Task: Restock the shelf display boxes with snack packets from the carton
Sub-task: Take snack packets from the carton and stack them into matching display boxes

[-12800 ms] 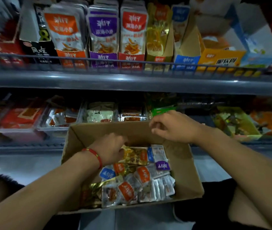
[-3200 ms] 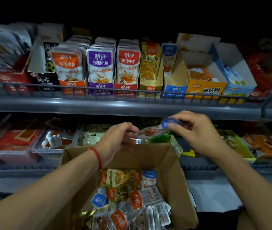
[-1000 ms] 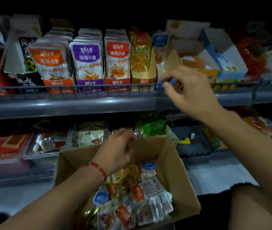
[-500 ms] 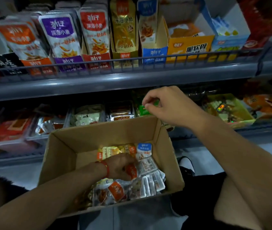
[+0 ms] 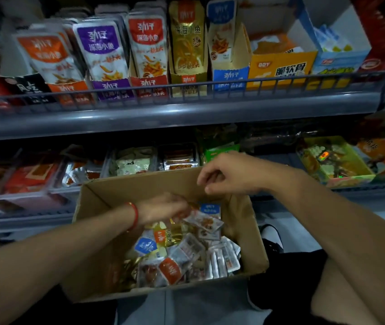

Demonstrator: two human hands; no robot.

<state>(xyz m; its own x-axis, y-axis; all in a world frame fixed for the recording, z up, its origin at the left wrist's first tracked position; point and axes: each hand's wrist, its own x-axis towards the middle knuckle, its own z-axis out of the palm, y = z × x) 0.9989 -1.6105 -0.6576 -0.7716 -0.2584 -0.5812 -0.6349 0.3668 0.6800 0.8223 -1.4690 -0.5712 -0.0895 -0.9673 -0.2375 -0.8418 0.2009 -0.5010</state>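
A brown carton (image 5: 97, 207) rests on my lap, half full of small snack packets (image 5: 186, 252) in blue, orange, gold and clear wrappers. My left hand (image 5: 161, 207), with a red wristband, reaches into the carton with its fingertips among the packets; motion blur hides whether it grips one. My right hand (image 5: 226, 175) hovers over the carton's far right corner, fingers loosely curled and holding nothing. On the upper shelf stand the display boxes: orange (image 5: 68, 89), purple (image 5: 109, 86), red (image 5: 149, 83), gold (image 5: 188, 79) and a thinly filled blue box (image 5: 230, 76).
A grey wire rail (image 5: 186, 90) runs along the upper shelf's front. A yellow box (image 5: 280, 66) and a pale blue box (image 5: 341, 57) stand to the right. The lower shelf holds clear trays (image 5: 130, 163) and a green tray (image 5: 337, 160). My knees flank the carton.
My right hand has dropped from beside the lower shelf to just above the carton's far right corner. My left hand has lifted slightly and slid toward the carton's far side.
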